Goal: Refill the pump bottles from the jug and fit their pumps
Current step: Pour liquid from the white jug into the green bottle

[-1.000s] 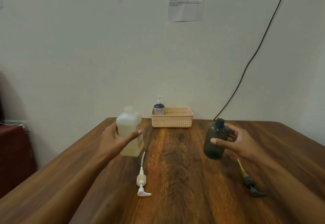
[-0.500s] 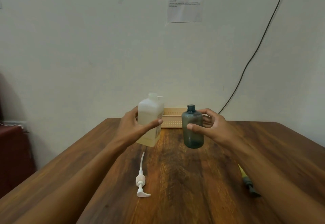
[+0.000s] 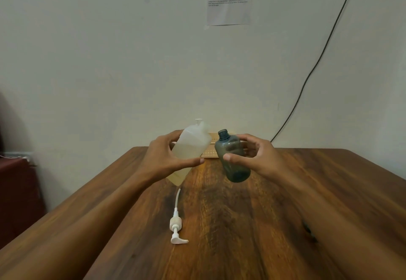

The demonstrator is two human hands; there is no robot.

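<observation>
Jug [image 3: 189, 151] gripped in left hand [image 3: 163, 159], tilted toward dark bottle [image 3: 232, 159] clasped in right hand [image 3: 256, 156]. No stream seen; white pump [image 3: 176, 227] unfitted mid-desk.

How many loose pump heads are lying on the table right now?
1 clearly: a white pump lying near the table middle, below the jug. Another may be hidden behind the right forearm.
</observation>
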